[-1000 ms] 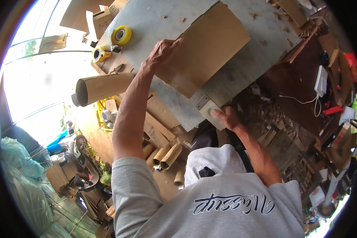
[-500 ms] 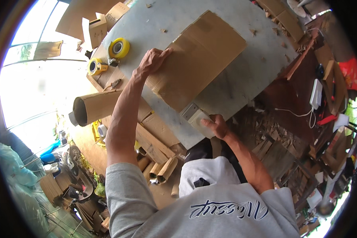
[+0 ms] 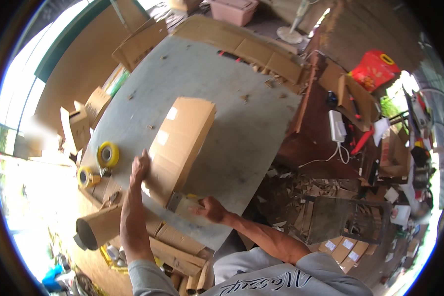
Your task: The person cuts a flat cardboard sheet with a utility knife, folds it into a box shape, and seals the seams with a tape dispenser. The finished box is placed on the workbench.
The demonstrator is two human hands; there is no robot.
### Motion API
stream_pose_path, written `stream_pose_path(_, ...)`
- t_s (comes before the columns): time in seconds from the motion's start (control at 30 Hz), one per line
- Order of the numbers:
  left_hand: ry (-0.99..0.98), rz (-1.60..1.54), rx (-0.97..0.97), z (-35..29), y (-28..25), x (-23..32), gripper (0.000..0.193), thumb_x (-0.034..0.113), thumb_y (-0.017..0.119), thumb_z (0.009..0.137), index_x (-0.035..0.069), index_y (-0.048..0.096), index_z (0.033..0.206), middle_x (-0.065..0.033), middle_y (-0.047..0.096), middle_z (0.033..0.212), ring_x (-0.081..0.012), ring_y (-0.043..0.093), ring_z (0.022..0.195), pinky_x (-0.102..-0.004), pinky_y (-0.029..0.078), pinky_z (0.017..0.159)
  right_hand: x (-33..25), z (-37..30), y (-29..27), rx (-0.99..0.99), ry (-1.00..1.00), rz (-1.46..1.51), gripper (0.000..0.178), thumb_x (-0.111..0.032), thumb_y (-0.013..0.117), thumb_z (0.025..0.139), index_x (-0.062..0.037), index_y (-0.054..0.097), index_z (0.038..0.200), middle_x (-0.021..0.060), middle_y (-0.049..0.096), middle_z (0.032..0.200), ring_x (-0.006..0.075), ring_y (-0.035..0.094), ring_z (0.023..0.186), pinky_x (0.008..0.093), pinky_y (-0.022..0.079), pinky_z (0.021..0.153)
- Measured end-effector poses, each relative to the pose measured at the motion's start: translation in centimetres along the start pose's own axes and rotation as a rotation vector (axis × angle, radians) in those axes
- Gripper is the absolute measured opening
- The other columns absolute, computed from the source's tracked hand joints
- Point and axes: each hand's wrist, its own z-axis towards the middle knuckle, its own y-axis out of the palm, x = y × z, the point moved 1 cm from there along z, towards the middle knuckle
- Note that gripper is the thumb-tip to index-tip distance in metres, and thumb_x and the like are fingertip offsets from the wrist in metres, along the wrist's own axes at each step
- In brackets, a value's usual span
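Observation:
A brown cardboard box [image 3: 177,143] lies slantwise on the grey tabletop, with two white labels on its top and its right side face showing. My left hand [image 3: 141,166] has its fingers curled at the box's left edge, near its lower end. My right hand [image 3: 209,210] is closed on a flat, pale tool with a grey metal end [image 3: 174,202], whose exact kind I cannot make out. That metal end meets the box's near end. Part of the tool is hidden under my fingers.
Left of the box stand a yellow tape roll [image 3: 107,154] and a tape dispenser [image 3: 87,177], with pliers [image 3: 113,198] and a cardboard tube [image 3: 96,228] nearer me. Cardboard strips [image 3: 261,53] line the far edge. A white power strip [image 3: 337,126] lies on the reddish surface at right.
The cardboard piece now shows a labelled top and a side face, where a plain broad face showed before. My view has shifted. Both hands remain at the cardboard, the right still with the tool.

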Motion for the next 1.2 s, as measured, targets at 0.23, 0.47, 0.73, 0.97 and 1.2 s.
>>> stream_pose_path(0.23, 0.048, -0.175, 0.069, -10.2, 11.6, 2.8, 0.019, 0.024, 0.062, 0.094, 0.006, 0.068, 0.098, -0.0154, 0.069, 0.086, -0.0360, 0.063, 0.079, -0.0449, 0.052, 0.074, 1.6, -7.4, -4.4, -0.065, 0.109, -0.039, 0.064, -0.059, 0.071, 0.087, -0.0011, 0.056, 0.063, 0.0084, 0.048, 0.056, 0.0169, 0.045, 0.054, 0.0427, 0.038, 0.055)
stream_pose_path(0.47, 0.383, -0.418, 0.341, -16.7, 15.1, 6.6, 0.035, 0.033, 0.057, 0.094, 0.000, 0.066, 0.087, -0.0153, 0.066, 0.083, -0.0268, 0.060, 0.078, -0.0399, 0.048, 0.074, 8.8, -8.5, -4.3, 0.019, -0.124, -0.230, 0.049, -0.048, 0.073, 0.090, 0.0005, 0.073, 0.097, 0.0123, 0.073, 0.084, 0.0245, 0.065, 0.075, 0.0399, 0.051, 0.071)
stream_pose_path(0.73, 0.650, -0.242, 0.256, -28.1, 11.8, 9.7, 0.053, 0.045, 0.058, 0.099, 0.002, 0.058, 0.130, -0.0255, 0.064, 0.116, -0.0457, 0.059, 0.115, -0.0510, 0.049, 0.094, 8.8, -8.0, -3.2, -0.099, -0.114, 0.215, 0.042, -0.042, 0.070, 0.094, -0.0016, 0.076, 0.107, 0.0161, 0.076, 0.096, 0.0244, 0.072, 0.090, 0.0402, 0.054, 0.084)
stream_pose_path(0.97, 0.490, -0.085, 0.092, -29.5, 9.5, 13.7, 0.065, 0.054, 0.051, 0.099, 0.010, 0.053, 0.147, -0.0211, 0.061, 0.136, -0.0404, 0.059, 0.124, -0.0458, 0.046, 0.104, 7.4, -10.7, -5.6, -0.081, 0.026, 0.226, 0.046, -0.045, 0.069, 0.092, 0.0006, 0.073, 0.094, 0.0049, 0.069, 0.079, 0.0151, 0.060, 0.076, 0.0338, 0.048, 0.073)
stream_pose_path(1.2, 0.454, -0.034, 0.090, -29.2, 8.5, 14.3, 0.065, 0.057, 0.054, 0.100, 0.012, 0.056, 0.147, -0.0248, 0.070, 0.122, -0.0409, 0.067, 0.114, -0.0456, 0.052, 0.098, 9.9, -16.6, -8.1, -0.006, -0.051, 0.211, 0.045, -0.045, 0.066, 0.092, 0.0005, 0.071, 0.091, 0.0056, 0.067, 0.075, 0.0157, 0.059, 0.073, 0.0357, 0.048, 0.070)
